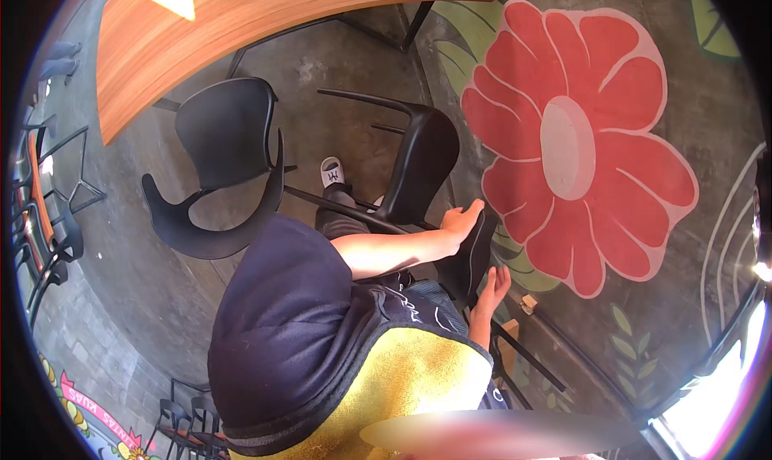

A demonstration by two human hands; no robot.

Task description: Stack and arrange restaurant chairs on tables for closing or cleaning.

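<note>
My left hand (pixel 463 226) lies against the upper edge of a black plastic chair (pixel 476 255) close to the wall; whether its fingers curl around that edge is hard to see. Just beside the same chair's lower end is my right hand (pixel 494 288), fingers raised and slightly apart, with nothing visible in it. Its forearm comes out from under a yellow towel (pixel 416 369) draped over my dark shirt. Part of the chair is hidden by my arm and clothes. Bluish-grey fabric (pixel 437 297) shows between my shirt and the chair.
Two more black chairs (pixel 226 134) (pixel 425 164) stand ahead, near a wooden table (pixel 271 13). My shoe (pixel 332 171) is on the concrete floor between them. A large red flower is painted on the wall (pixel 627 158). Other chairs (pixel 69 234) are at far left.
</note>
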